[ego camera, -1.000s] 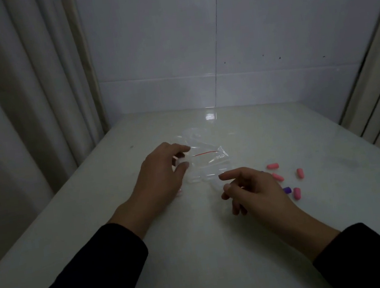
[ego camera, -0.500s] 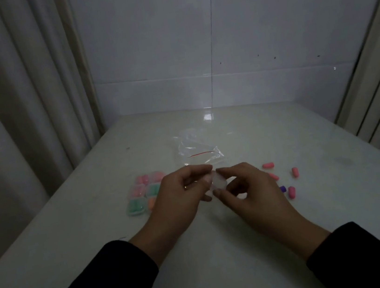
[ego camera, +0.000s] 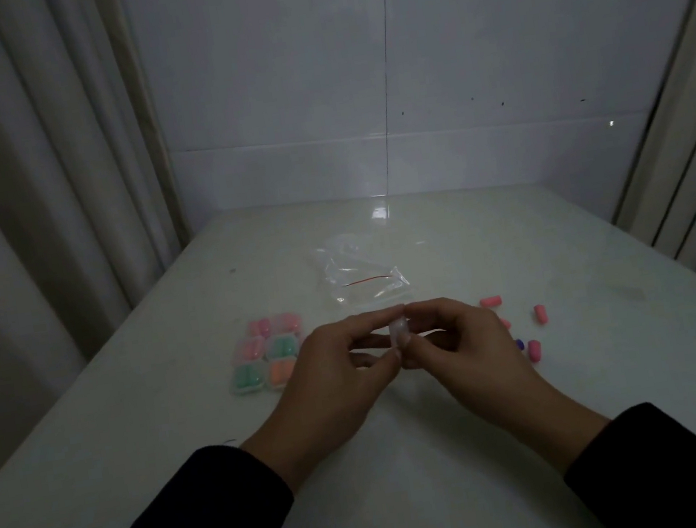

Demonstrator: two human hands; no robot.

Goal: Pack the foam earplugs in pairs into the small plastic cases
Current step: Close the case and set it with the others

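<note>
White tiles back a pale table (ego camera: 409, 456). Both hands meet over its middle, the left hand (ego camera: 331, 378) and right hand (ego camera: 470, 349) each pinching a clear case (ego camera: 400, 332) between fingertips, probably to pry it open. Filled cases (ego camera: 267, 353) sit grouped to the left; loose earplugs (ego camera: 525, 328) wait just right, within easy reach. An empty bag (ego camera: 361, 275) lies farther back.

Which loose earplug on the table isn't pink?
The purple earplug, beside the right hand. The other loose ones, like the pink earplug farther right, are all pink.
</note>
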